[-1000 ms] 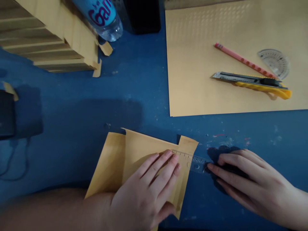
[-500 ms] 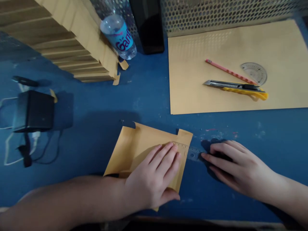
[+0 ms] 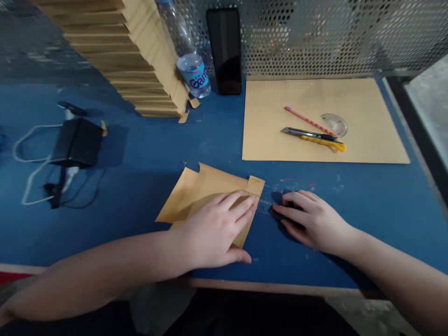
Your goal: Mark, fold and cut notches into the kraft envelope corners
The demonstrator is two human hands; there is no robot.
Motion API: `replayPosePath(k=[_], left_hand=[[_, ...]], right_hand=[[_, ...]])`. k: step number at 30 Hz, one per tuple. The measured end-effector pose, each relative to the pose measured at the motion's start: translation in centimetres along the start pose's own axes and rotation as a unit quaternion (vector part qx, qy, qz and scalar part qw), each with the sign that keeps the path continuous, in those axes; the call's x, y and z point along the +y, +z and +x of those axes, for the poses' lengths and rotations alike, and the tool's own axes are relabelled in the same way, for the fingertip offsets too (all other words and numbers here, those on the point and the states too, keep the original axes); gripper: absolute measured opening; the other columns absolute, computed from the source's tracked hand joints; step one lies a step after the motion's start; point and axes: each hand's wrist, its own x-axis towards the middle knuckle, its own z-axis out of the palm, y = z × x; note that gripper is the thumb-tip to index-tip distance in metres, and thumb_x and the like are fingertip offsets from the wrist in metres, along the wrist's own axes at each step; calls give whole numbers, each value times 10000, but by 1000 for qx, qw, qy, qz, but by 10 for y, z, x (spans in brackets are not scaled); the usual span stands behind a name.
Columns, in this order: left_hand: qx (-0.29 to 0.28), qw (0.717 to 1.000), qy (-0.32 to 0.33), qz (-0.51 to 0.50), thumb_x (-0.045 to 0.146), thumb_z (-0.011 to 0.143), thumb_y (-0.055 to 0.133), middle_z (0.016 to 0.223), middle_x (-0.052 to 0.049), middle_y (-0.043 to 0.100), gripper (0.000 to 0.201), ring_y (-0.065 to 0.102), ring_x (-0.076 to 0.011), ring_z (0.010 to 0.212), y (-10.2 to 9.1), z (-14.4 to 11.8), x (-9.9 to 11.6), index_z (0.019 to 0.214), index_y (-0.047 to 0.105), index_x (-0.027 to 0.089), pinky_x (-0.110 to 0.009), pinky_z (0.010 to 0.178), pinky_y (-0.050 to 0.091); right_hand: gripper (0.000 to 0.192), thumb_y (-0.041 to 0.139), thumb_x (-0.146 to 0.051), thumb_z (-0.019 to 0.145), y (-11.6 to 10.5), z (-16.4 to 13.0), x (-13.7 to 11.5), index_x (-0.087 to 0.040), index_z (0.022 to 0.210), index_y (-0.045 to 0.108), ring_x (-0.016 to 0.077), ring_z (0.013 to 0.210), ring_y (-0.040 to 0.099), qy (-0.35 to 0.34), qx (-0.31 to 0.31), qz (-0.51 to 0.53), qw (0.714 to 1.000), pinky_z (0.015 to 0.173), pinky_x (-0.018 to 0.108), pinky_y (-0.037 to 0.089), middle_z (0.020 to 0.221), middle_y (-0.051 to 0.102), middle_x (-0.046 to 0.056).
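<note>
A folded brown paper envelope (image 3: 191,191) lies askew on the blue table, with cut notches and a small flap along its far edge. My left hand (image 3: 219,228) rests flat on it, fingers stretched toward the right edge and thumb apart. Under those fingertips runs a clear plastic ruler (image 3: 263,205), its end sticking out past the paper. Just right of that end, my right hand (image 3: 310,219) is curled low over the table. Something dark shows beneath its fingertips; I cannot make out whether it is an object or shadow.
A brown paper sheet (image 3: 266,147) carries a box cutter (image 3: 315,138), a pink pencil (image 3: 308,120) and a protractor (image 3: 335,124). Behind stand a tall stack of brown paper (image 3: 150,70), a water bottle (image 3: 196,77) and a phone (image 3: 224,51). A black box with cables (image 3: 77,142) lies left.
The camera view has tilted up and drawn back, showing more of the table and its front edge. Both hands keep nearly the same place by the envelope and ruler.
</note>
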Motion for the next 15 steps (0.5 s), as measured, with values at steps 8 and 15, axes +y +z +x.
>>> replayPosePath(k=[8, 15], left_hand=[[37, 999, 34, 19, 868, 906, 597, 1547, -250, 602, 1048, 575, -370, 1444, 10, 3, -1, 1483, 587, -8, -429, 1235, 412], [57, 996, 45, 47, 916, 897, 535, 1505, -254, 624, 1087, 605, -385, 1392, 17, 5, -1, 1489, 576, 6, -433, 1113, 538]], right_hand=[[233, 581, -271, 1054, -18, 12, 11, -172, 1149, 769, 219, 945, 736, -40, -30, -16, 999, 830, 368, 612, 1081, 751, 117], [293, 591, -284, 1043, -44, 38, 100, -96, 1224, 723, 370, 1117, 683, 128, 19, -235, 963, 973, 574, 572, 1181, 727, 248]])
